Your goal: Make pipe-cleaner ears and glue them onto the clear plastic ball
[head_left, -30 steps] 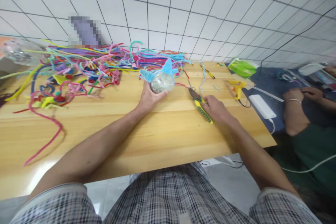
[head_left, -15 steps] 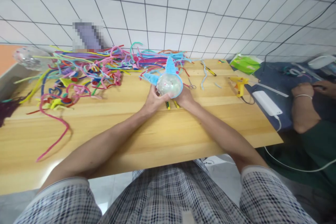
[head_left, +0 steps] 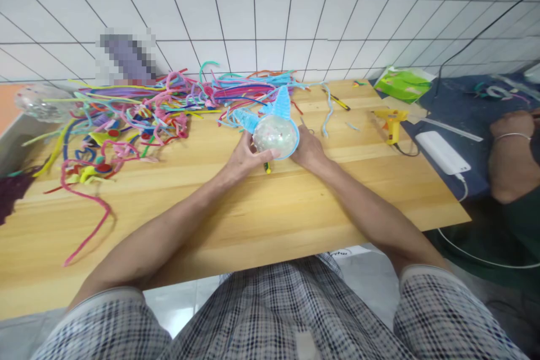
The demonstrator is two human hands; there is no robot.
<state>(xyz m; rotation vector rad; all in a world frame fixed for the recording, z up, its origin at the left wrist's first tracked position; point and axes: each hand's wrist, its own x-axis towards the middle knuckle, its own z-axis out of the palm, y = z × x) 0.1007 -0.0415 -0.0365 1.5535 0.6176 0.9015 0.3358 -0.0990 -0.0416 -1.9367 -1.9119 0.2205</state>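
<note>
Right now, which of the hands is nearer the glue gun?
Right. The right hand is left of the glue gun, fingers hidden behind the ball; the left hand is farther left, holding the ball.

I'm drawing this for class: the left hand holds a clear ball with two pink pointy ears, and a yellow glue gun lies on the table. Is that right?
Not quite: the pointy ears are blue, not pink, as the head view shows. The rest fits: the left hand holds the clear ball, there are two ears, and the yellow glue gun lies on the table.
</note>
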